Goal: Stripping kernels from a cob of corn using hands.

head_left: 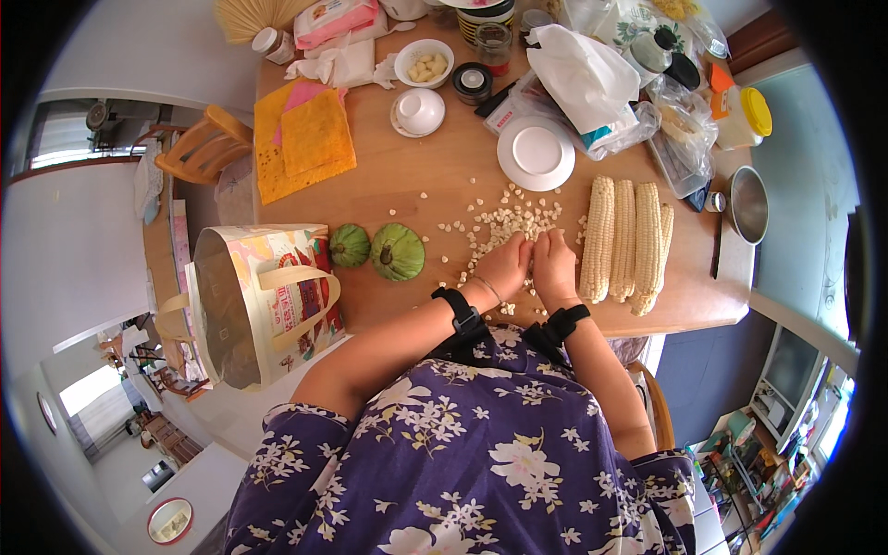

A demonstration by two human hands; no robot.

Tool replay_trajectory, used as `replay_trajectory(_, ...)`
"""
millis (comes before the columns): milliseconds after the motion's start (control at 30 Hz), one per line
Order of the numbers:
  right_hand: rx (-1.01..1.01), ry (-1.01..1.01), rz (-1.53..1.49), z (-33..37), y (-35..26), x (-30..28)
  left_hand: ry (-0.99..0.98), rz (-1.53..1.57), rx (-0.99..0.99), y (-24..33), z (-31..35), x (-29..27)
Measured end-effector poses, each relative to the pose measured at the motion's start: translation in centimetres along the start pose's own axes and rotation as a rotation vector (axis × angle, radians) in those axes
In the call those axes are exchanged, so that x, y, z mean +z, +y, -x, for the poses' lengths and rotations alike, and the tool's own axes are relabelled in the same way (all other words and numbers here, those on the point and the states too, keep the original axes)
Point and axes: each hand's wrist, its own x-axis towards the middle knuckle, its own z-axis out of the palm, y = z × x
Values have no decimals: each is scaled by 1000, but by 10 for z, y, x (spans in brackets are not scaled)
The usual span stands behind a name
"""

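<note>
My left hand (505, 266) and my right hand (556, 269) meet over the near part of the wooden table, fingers curled in and fingertips close together. Whatever lies between them is hidden. Loose pale corn kernels (511, 218) are heaped just beyond my fingers and scatter outward to the left. To the right of my right hand, several whole ears of white corn (622, 239) lie side by side. Two green round squashes, a small one (350, 245) and a larger one (398, 252), rest left of the kernels.
A paper bag (287, 319) with handles stands at the table's left edge. Orange cloths (319, 139) lie behind it. Farther back are an upturned white bowl (537, 153), a lidded cup (418, 112) and a bowl of peeled cloves (425, 64). A metal bowl (747, 204) sits far right.
</note>
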Motion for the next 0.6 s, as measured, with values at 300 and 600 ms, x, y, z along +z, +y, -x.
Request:
replay_trajectory(300, -60, -11, 44, 2, -1, -1, 33, 61, -30, -8, -1, 5)
replay_trajectory(600, -121, 1, 6, 3, 1, -3, -116, 466, 41, -12, 0, 2)
